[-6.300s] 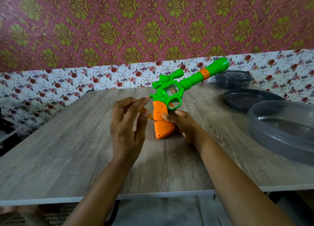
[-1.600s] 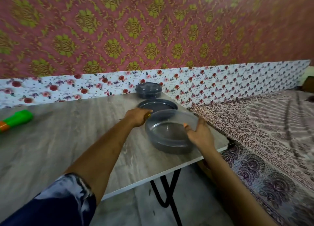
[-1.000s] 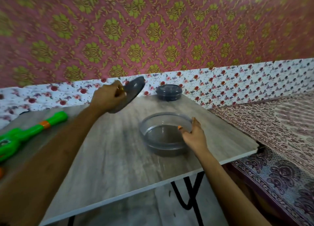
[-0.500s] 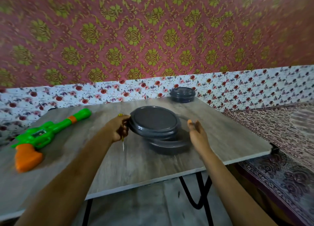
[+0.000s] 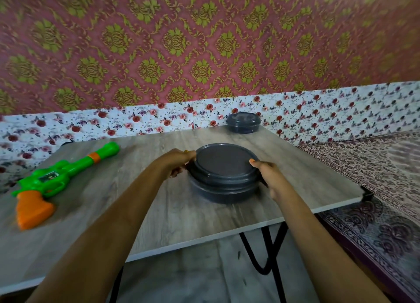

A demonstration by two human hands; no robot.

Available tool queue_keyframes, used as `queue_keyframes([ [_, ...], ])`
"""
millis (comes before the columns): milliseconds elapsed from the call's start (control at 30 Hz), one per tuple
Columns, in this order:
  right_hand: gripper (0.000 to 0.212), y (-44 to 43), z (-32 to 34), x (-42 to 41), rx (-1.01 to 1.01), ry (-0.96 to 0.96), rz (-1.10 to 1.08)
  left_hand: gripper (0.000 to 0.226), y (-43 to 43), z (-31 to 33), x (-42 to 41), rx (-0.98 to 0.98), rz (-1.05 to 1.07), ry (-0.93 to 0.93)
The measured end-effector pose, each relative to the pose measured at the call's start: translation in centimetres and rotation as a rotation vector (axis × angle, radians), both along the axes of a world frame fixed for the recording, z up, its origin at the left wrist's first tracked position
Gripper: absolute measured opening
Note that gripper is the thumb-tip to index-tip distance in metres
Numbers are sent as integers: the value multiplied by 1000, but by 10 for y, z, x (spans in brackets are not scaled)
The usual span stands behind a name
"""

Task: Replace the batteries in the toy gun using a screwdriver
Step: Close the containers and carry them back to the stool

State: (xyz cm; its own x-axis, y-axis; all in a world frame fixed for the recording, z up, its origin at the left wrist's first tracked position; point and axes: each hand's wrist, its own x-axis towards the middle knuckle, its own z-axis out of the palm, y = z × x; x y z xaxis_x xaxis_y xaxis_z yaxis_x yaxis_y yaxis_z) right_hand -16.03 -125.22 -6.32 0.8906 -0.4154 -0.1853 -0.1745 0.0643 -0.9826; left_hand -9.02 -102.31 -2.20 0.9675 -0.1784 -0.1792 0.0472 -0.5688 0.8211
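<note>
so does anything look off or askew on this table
Only the dark lid: it sits high on the big round container mid-table, apparently not yet pressed flush, with the left hand and right hand gripping its rim. The toy gun lies on its side at the left. Nothing looks spilled or broken.

The grey wood-grain table point(image 5: 172, 214) carries a green-and-orange plastic toy gun point(image 5: 56, 180), a large round dark-grey plastic container point(image 5: 223, 192) and a smaller dark-grey container point(image 5: 243, 123) behind it.
</note>
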Motion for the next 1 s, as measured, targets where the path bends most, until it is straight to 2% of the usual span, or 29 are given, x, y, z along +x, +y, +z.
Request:
queue_keyframes([
  [100, 34, 2, -1, 1, 16, -13, -10, 32, -1, -1, 6, 48, -7, 18],
  [233, 41, 1, -5, 10, -37, -29, -81, 33, -6, -3, 9, 78, 34, 12],
  [367, 47, 3, -9, 19, -104, -36, -115, 32, -7, -9, 13, 21, 104, 13],
  [567, 19, 5, -11, 22, 49, -93, -116, 33, -1, -26, 24, -224, 211, 22],
  [733, 20, 8, -15, 32, 130, -103, -220, 25, -5, -34, 26, -306, 284, 75],
  [833, 17, 11, -21, 37, 131, -114, -290, 35, -9, -39, 31, -311, 310, 77],
  [1000, 19, 9, -24, 36, 47, -134, -280, 48, -15, -48, 35, -264, 346, -9],
])
